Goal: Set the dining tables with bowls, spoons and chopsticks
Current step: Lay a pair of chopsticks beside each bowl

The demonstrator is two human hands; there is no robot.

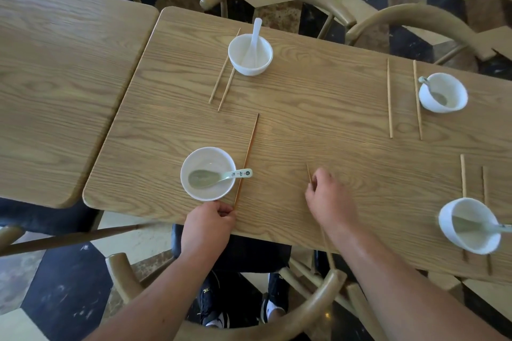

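Both hands work beside the near bowl (207, 173): left hand (208, 225) pinches the end of one chopstick (247, 158) touching it, right hand (329, 198) grips its mate (308, 172) farther right on the tabletop (318, 108), seemingly to pair them.

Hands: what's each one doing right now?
Left hand: fingertips pinching the near end of the thin brown wooden chopstick.
Right hand: closed on a second wooden chopstick.

wooden table (318, 108) | four white bowls (208, 173) with spoons (219, 176), near its corners | chopsticks (247, 156) beside each
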